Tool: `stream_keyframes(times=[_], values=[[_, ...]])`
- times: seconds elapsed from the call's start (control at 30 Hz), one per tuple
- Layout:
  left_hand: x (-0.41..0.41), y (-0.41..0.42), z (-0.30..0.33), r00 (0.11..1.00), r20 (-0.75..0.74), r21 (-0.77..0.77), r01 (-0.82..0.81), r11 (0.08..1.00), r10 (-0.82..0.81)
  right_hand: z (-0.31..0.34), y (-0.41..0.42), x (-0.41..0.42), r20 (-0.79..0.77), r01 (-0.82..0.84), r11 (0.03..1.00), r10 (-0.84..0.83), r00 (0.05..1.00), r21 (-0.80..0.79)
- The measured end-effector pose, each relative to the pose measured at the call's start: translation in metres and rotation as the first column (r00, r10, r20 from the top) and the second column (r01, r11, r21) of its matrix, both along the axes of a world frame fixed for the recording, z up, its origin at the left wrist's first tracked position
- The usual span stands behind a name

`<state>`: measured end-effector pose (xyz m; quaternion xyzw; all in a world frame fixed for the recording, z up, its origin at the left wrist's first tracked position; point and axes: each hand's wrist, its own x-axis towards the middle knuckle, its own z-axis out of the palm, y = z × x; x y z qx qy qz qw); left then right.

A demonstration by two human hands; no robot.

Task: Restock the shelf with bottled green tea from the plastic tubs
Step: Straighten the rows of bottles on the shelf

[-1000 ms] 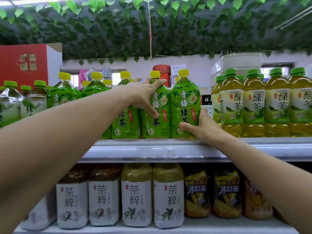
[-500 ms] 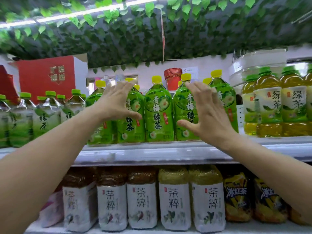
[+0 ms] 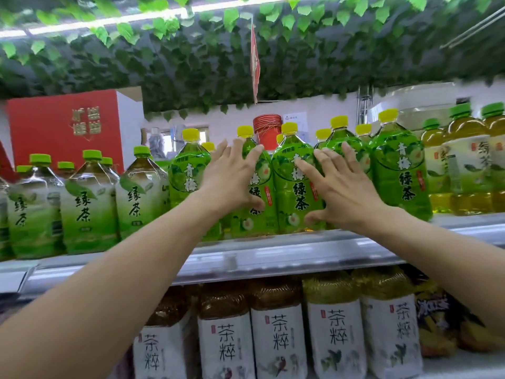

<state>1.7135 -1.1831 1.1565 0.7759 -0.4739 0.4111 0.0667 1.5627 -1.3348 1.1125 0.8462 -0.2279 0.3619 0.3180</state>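
Two flat hands, left hand (image 3: 232,181), right hand (image 3: 341,190), fingers straight on green tea bottles (image 3: 297,184), metal shelf (image 3: 273,253), leafy ceiling (image 3: 191,64)

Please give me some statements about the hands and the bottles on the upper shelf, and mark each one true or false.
1. Both the left hand and the right hand have spread fingers against the yellow-capped green bottles. True.
2. The right hand grips a bottle cap. False: it lies flat on the bottle bodies.
3. The red box stands to the right of the hands. False: it is on the left.
4. The green-capped bottles stand left of the yellow-capped ones. True.
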Motion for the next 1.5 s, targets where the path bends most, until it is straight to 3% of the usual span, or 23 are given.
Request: stream_keyframes(times=[0.1,0.23,0.33,0.4,0.5,0.57,0.67,0.77,1.03,1.33,1.5], values=[[0.003,0.000,-0.002,0.999,-0.007,-0.021,0.050,0.999,-0.050,-0.001,0.003,0.000,-0.003,0.006,1.000,-0.006,1.000,0.021],[0.016,0.016,-0.012,0.989,0.114,-0.072,0.101,0.992,-0.093,0.000,0.008,0.000,0.016,-0.005,0.997,0.004,1.000,0.070],[0.042,0.036,-0.032,0.968,0.127,-0.349,0.248,0.904,-0.216,0.007,0.016,0.004,0.072,-0.070,0.994,0.064,0.995,0.080],[0.057,0.050,-0.047,0.924,-0.019,-0.542,0.311,0.781,-0.382,0.016,0.027,0.010,0.086,-0.126,0.989,0.120,0.989,0.071],[0.071,0.061,-0.064,0.743,-0.363,-0.654,0.227,0.722,-0.563,0.030,0.045,0.026,0.063,-0.221,0.973,0.217,0.974,0.061],[0.080,0.062,-0.066,0.583,-0.509,-0.685,0.172,0.708,-0.634,0.035,0.055,0.039,0.020,-0.245,0.968,0.244,0.970,0.054],[0.091,0.061,-0.061,0.355,-0.649,-0.681,0.123,0.722,-0.673,0.034,0.061,0.057,-0.067,-0.202,0.978,0.204,0.977,0.046],[0.100,0.062,-0.058,0.249,-0.683,-0.675,0.143,0.723,-0.687,0.032,0.059,0.067,-0.103,-0.162,0.985,0.168,0.980,0.068],[0.098,0.047,-0.057,0.242,-0.699,-0.655,0.162,0.738,-0.673,0.032,0.064,0.066,-0.094,-0.150,0.985,0.157,0.983,0.081],[0.101,0.046,-0.053,0.138,-0.707,-0.676,0.155,0.720,-0.693,0.030,0.070,0.074,-0.093,-0.093,0.994,0.098,0.991,0.053],[0.098,0.048,-0.054,0.150,-0.716,-0.664,0.153,0.732,-0.681,0.030,0.073,0.067,-0.078,-0.127,0.987,0.135,0.988,0.097]])
